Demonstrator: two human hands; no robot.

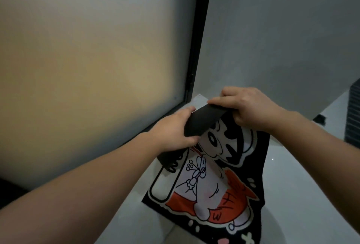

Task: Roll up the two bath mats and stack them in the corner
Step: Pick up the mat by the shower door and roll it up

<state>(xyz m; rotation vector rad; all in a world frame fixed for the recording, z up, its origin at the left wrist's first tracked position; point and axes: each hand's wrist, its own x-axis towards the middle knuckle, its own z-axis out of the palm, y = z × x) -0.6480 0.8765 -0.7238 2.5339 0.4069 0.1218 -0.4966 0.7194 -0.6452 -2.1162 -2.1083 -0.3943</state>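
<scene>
Both hands gripped the bath mat's (pixel 210 181) folded top edge. The left hand (pixel 173 128) clamped its left end, the right hand (pixel 247 105) its right, the rest hanging below toward the floor (pixel 126 214).

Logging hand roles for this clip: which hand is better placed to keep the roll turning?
Left, marginally: left hand wraps the mat's folded edge; right hand pinches one end.
</scene>
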